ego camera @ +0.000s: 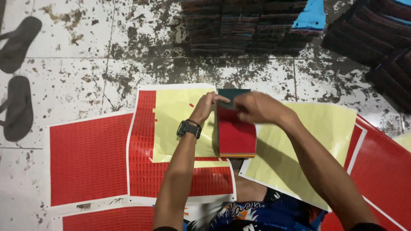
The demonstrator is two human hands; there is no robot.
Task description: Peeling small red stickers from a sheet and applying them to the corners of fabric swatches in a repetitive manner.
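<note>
A: Fingers status?
B: Left hand [206,104] fingers pinch the top left edge of the red booklet stack [235,134]. Right hand [257,108] is curled over the stack's top edge, fingers closed on it near the dark green cover [233,95] at the back. Slight blur there, so exact finger placement is unclear.
A: Where's the stack?
B: Upright-ish between both hands, bottom edge resting just above the person's lap, over the yellow sheets [175,124].
A: Around it?
B: Black wristwatch [189,128] on the left wrist. Red printed sheets [87,158] lie flat on the stained floor [77,77], left and right. Dark stacked bundles [239,25] at the far side, one blue piece [311,15] on top. Two dark sandals [17,77] far left.
</note>
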